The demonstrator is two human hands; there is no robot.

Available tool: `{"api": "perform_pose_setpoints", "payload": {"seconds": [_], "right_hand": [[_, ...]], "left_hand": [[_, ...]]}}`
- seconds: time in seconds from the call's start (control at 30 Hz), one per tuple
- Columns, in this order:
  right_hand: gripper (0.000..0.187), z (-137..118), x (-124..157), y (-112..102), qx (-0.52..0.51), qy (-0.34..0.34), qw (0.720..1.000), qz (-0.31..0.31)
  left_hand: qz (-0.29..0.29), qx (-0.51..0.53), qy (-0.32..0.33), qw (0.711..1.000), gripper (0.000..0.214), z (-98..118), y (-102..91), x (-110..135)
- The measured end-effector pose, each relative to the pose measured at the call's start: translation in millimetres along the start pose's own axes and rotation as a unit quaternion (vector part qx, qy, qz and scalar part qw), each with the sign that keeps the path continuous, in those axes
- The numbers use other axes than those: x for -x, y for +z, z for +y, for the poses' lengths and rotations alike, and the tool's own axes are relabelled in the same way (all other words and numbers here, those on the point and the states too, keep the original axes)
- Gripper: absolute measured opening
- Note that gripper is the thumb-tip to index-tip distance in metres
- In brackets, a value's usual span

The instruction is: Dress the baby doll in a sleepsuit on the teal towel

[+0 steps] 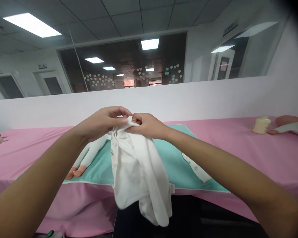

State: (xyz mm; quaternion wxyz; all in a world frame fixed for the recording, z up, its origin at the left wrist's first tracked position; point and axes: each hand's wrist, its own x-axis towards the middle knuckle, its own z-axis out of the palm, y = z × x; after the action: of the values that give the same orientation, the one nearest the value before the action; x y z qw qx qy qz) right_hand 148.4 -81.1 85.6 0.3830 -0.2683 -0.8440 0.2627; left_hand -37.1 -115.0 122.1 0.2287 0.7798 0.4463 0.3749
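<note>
Both left hand and right hand hold the white garment, fingers pinched on its top; below them it screens a doll on the teal mat.

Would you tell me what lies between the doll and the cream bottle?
The teal mat, then pink cover, behind the held white garment; head view.

Left on mat: doll; before mat: garment; far right: bottle.
</note>
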Motion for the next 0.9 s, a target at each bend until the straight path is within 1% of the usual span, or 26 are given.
{"api": "perform_pose_setpoints", "payload": {"seconds": [0.07,0.1,0.13,0.17,0.23,0.27,0.33,0.4,0.47,0.53,0.6,0.67,0.73,0.83,0.9], "right_hand": [[0.028,2.6,-9.3,-3.8,0.047,0.005,0.999,0.011],[0.027,4.7,-14.2,-7.4,0.056,0.005,0.998,-0.003],[0.027,7.2,-18.6,-12.2,0.053,0.001,0.998,-0.033],[0.028,10.2,-22.2,-17.9,0.036,-0.004,0.997,-0.072],[0.031,16.7,-26.7,-30.4,-0.035,-0.011,0.988,-0.15],[0.031,19.8,-27.4,-36.3,-0.077,-0.007,0.982,-0.175],[0.032,24.3,-26.6,-46.0,-0.144,0.015,0.972,-0.184],[0.031,26.4,-24.5,-52.0,-0.156,0.041,0.972,-0.17],[0.031,27.0,-23.3,-55.5,-0.101,0.057,0.981,-0.155],[0.027,28.3,-24.1,-58.5,0.014,0.061,0.989,-0.134],[0.022,31.7,-26.6,-62.8,0.15,0.061,0.981,-0.105],[0.018,37.1,-29.2,-68.5,0.261,0.073,0.96,-0.076],[0.014,43.7,-30.2,-75.0,0.331,0.092,0.937,-0.054],[0.009,56.1,-26.9,-83.5,0.38,0.118,0.917,-0.009],[0.011,68.8,-22.5,-86.5,0.369,0.124,0.921,0.032]], "left_hand": [[0.009,-0.109,0.003,0.994,0.033,5.9,6.2,-5.6],[0.012,-0.159,0.013,0.987,0.031,7.8,8.1,-9.4],[0.012,-0.204,0.024,0.979,0.03,8.8,9.1,-13.6],[0.009,-0.243,0.034,0.969,0.029,9.0,9.2,-18.1],[0.008,-0.31,0.054,0.949,0.028,7.4,7.7,-26.9],[0.014,-0.34,0.065,0.938,0.027,5.9,6.5,-30.8],[0.041,-0.395,0.086,0.914,0.023,1.6,4.2,-37.3],[0.073,-0.431,0.096,0.894,0.021,-3.7,2.2,-42.3],[0.092,-0.456,0.085,0.881,0.022,-10.1,0.4,-46.4],[0.079,-0.482,0.049,0.871,0.022,-17.1,-2.1,-50.4],[0.055,-0.504,0.011,0.862,0.023,-24.1,-6.2,-54.8],[0.055,-0.504,-0.011,0.862,0.023,-30.7,-12.1,-59.3],[0.071,-0.476,-0.023,0.877,0.022,-37.1,-18.8,-63.2],[0.085,-0.394,-0.046,0.914,0.019,-49.7,-24.2,-65.4],[0.102,-0.323,-0.063,0.939,0.021,-63.2,-20.8,-64.3]]}}
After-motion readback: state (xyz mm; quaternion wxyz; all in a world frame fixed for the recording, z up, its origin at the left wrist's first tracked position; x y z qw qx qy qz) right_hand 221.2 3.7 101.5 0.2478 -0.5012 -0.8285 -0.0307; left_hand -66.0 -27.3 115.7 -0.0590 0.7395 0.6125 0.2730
